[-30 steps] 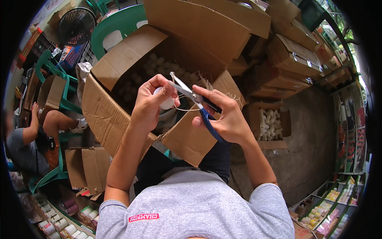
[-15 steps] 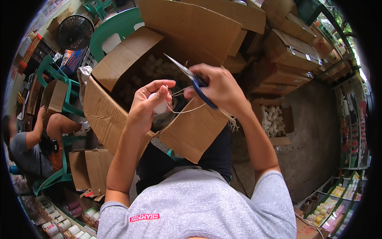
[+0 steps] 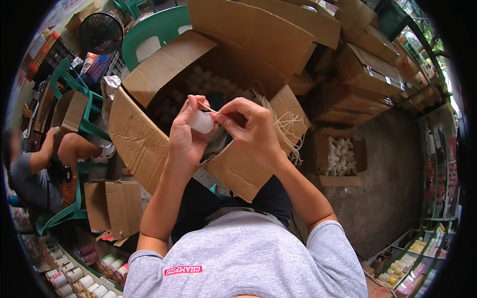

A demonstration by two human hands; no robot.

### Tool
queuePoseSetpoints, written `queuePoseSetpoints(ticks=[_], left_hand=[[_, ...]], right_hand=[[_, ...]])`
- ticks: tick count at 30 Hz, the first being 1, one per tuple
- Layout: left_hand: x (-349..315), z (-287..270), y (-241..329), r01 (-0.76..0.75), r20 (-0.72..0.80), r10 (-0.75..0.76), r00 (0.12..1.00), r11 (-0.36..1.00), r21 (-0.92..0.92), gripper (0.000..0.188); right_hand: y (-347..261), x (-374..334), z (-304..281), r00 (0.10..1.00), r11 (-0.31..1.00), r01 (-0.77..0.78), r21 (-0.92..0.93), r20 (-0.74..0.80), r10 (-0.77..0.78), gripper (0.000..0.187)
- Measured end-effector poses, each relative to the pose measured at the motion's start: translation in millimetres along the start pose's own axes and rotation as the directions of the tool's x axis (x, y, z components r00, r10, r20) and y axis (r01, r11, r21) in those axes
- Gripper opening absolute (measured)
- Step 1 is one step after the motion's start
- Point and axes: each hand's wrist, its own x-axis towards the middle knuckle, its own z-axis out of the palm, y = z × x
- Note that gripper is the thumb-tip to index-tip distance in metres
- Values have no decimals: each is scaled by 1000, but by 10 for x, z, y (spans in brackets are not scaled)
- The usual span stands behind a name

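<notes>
My left hand (image 3: 187, 136) is closed around a small white cylinder (image 3: 201, 121) that looks like a votive candle, held over the open cardboard box (image 3: 141, 136). A thin cream string (image 3: 207, 106) runs from its top, by my left thumb and fingertips, to my right hand (image 3: 251, 130), whose thumb and fingers pinch it. Beside my right hand, a loose bundle of cream strings (image 3: 290, 124) drapes over the box flap. More white cylinders (image 3: 211, 82) lie inside the box, partly hidden by my hands. The scissors are not visible.
On the floor at right, a smaller box (image 3: 335, 182) holds several white pieces. Stacked cartons (image 3: 365, 74) stand behind it. A green chair (image 3: 133, 43) and a black fan (image 3: 102, 33) are at the far left. Another person (image 3: 37, 171) sits at left, near a small open carton (image 3: 114, 208).
The blue-handled scissors have gone from my right hand, which now pinches the string close to my left hand. The string bundle now lies spread over the box flap.
</notes>
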Motion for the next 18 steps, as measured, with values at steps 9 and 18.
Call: queuePoseSetpoints(ticks=[9, 18], left_hand=[[-45, 125, -7, 246, 177, -194, 965, 906, -345, 47], [-55, 178, -14, 236, 122, -207, 971, 911, -337, 49]], right_hand=[[-130, -237, -206, 971, 940, 192, -281, -82, -223, 6], [-146, -217, -175, 970, 950, 208, -234, -78, -232, 6]])
